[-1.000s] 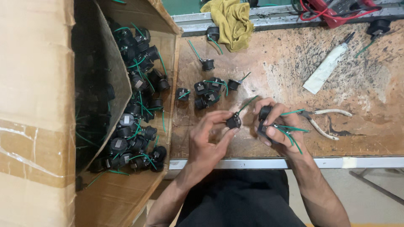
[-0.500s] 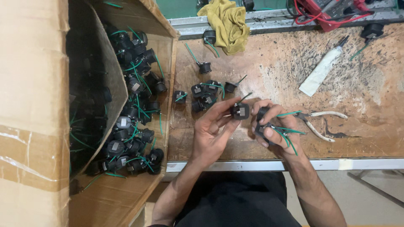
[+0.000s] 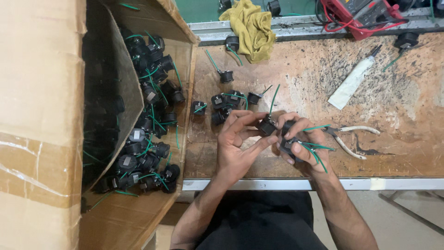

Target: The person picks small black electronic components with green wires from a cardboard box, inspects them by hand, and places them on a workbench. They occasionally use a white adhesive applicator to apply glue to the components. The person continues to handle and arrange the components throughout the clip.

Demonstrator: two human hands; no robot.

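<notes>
The left hand [image 3: 238, 148] is pinching one black socket part [image 3: 267, 126] with a green wire; the right hand [image 3: 303, 146] is gripping several wired parts [image 3: 289, 141]. Left of the pliers [image 3: 354, 139], a few finished-looking parts [image 3: 226, 102] are lying on the bench, while the cardboard box [image 3: 46, 139] farther left is holding many more.

An open brown cardboard box [image 3: 41, 115] stands left of the bench.

Worn wooden counter [image 3: 300, 65] under even indoor light

A metal rail [image 3: 296, 21] is edging its far side, green floor [image 3: 203, 9] is showing beyond, and pale floor [image 3: 407, 231] is lying below.
</notes>
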